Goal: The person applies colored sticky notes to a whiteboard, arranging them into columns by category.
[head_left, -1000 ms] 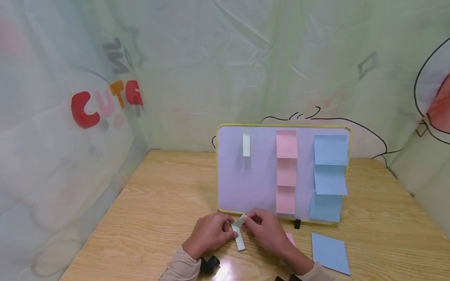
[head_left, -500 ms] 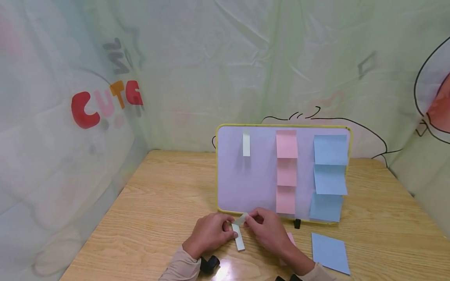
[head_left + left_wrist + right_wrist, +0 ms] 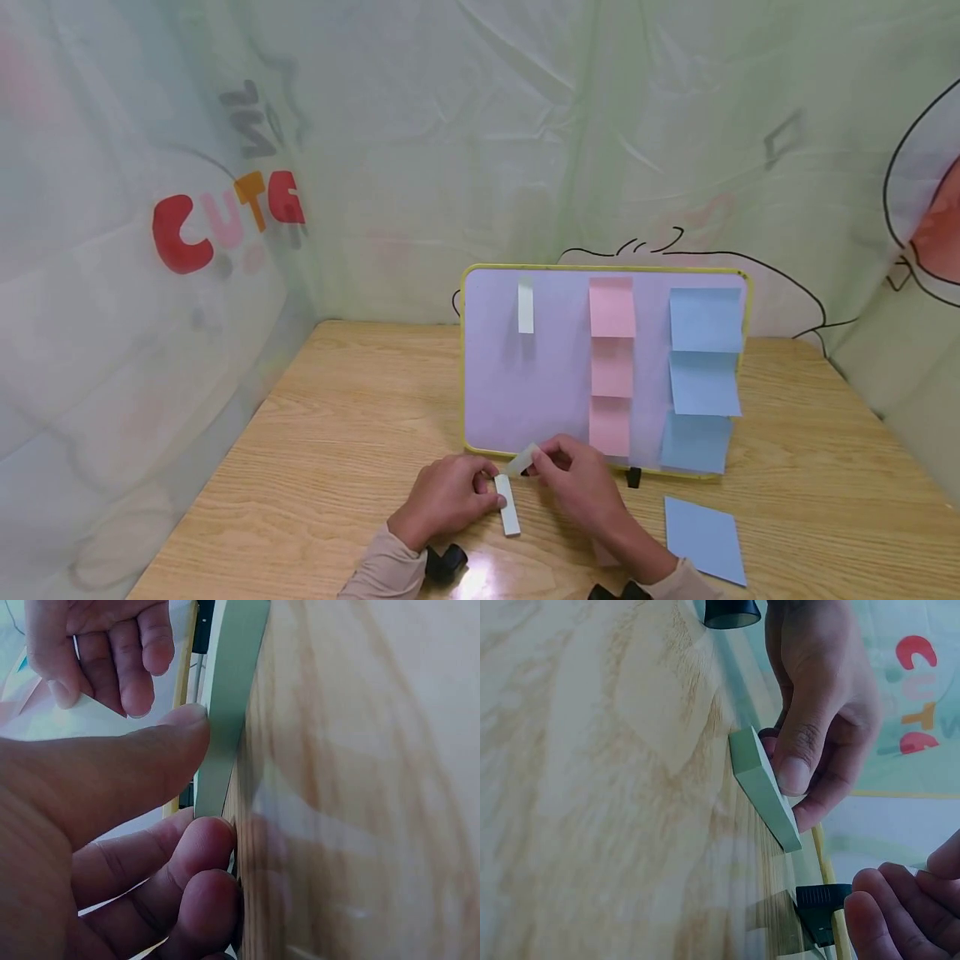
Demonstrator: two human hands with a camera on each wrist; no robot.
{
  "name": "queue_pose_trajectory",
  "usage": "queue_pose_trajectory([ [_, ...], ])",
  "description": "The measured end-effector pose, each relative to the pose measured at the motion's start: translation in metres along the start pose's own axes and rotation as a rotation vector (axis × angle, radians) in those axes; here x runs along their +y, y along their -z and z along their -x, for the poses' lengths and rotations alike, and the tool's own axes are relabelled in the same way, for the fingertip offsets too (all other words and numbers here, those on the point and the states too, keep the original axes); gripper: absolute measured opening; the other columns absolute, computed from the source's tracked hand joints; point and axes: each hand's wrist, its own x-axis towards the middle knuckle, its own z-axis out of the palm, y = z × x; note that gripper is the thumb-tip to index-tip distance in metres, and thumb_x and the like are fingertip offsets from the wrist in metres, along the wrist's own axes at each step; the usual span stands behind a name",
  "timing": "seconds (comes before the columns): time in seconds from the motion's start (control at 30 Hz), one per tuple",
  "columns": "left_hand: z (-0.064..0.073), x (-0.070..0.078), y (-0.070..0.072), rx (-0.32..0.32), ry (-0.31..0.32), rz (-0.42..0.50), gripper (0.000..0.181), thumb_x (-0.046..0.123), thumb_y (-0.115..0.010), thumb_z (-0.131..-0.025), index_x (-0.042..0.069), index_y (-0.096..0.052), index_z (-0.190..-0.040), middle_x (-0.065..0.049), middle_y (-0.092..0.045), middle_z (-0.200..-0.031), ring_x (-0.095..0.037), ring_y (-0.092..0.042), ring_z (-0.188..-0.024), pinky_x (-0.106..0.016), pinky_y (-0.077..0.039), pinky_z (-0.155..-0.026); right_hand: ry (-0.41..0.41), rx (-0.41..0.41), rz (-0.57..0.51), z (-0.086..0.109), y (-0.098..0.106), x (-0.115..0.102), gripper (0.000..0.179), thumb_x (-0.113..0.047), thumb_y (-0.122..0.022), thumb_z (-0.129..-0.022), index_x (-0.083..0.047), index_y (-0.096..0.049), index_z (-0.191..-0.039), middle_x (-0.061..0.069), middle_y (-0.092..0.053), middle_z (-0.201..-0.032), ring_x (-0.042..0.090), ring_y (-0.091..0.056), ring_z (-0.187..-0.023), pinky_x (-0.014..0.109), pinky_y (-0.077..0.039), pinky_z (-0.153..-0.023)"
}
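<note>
My left hand [image 3: 450, 496] holds a narrow pad of pale green sticky notes [image 3: 507, 508] on the table. In the left wrist view its thumb presses the side of the pad [image 3: 234, 690], and curled fingers are at one end. Just right of it, my right hand [image 3: 585, 487] pinches a single pale green sticky note [image 3: 522, 459] between thumb and finger. That note is tilted, its lower end close to the pad's top; whether they still touch I cannot tell. The right wrist view shows the pad's thickness [image 3: 763, 780] beside the left thumb.
Behind the hands stands a yellow-framed whiteboard [image 3: 525, 392] bearing one green note [image 3: 526, 307], a pink column [image 3: 611, 367] and a blue column [image 3: 705, 383]. Blue notes [image 3: 705, 540] lie at right; a pink piece [image 3: 604, 553] is partly under the right forearm.
My right hand has moved slightly up and right, drawing the green note away from the pad's top. The left hand has stayed nearly still, the pad tilting a little.
</note>
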Motion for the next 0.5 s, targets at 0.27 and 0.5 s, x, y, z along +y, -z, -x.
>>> queue_pose_trajectory([
  [0.27, 0.0003, -0.0011, 0.0007, -0.001, -0.012, 0.011, 0.028, 0.039, -0.081, -0.08, 0.02, -0.074, -0.1, 0.025, -0.054, -0.069, 0.006, -0.05, -0.063, -0.022, -0.041, -0.058, 0.009, -0.001, -0.015, 0.0, 0.0024, -0.0016, 0.006, -0.008, -0.064, -0.098, -0.004, -0.068, -0.097, 0.005, -0.07, -0.088, 0.021, -0.068, -0.084, 0.028, -0.057, -0.072],
  [0.5, -0.0005, -0.0015, 0.0006, -0.006, -0.032, 0.007, 0.028, 0.038, -0.08, -0.081, 0.02, -0.075, -0.101, 0.025, -0.055, -0.07, 0.006, -0.051, -0.064, -0.021, -0.042, -0.059, 0.057, 0.031, 0.025, -0.0003, 0.0078, -0.0055, 0.006, -0.01, -0.064, -0.097, -0.007, -0.069, -0.096, 0.005, -0.07, -0.09, 0.017, -0.068, -0.088, 0.035, -0.056, -0.084],
])
